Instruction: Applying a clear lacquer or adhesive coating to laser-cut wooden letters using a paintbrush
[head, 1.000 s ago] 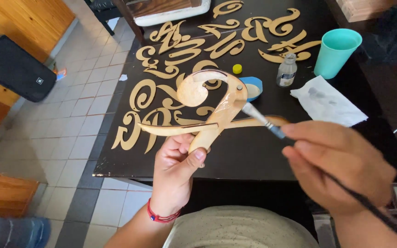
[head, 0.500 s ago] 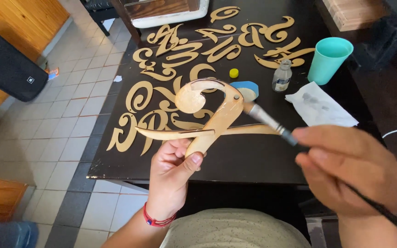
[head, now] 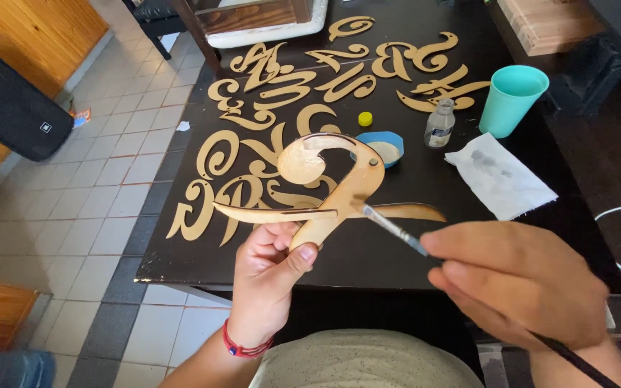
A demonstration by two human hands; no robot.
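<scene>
My left hand (head: 271,276) grips the lower stem of a large ornate wooden letter cutout (head: 325,187), held upright above the black table (head: 368,251). My right hand (head: 519,284) holds a thin paintbrush (head: 393,228) whose tip touches the cutout's middle, just right of its crossing strokes. Part of the cutout's upper curl looks coated pale. A small blue dish of light paint (head: 381,149) sits on the table just behind the cutout.
Several other wooden letter cutouts (head: 310,79) lie spread over the table. A teal cup (head: 512,99), a small clear bottle (head: 440,123), a yellow cap (head: 365,118) and a white cloth (head: 501,176) sit at the right. A black case (head: 12,108) rests on the tiled floor.
The brush tip has moved down along the cutout from its upper right edge to its middle. My left hand keeps the cutout in about the same place.
</scene>
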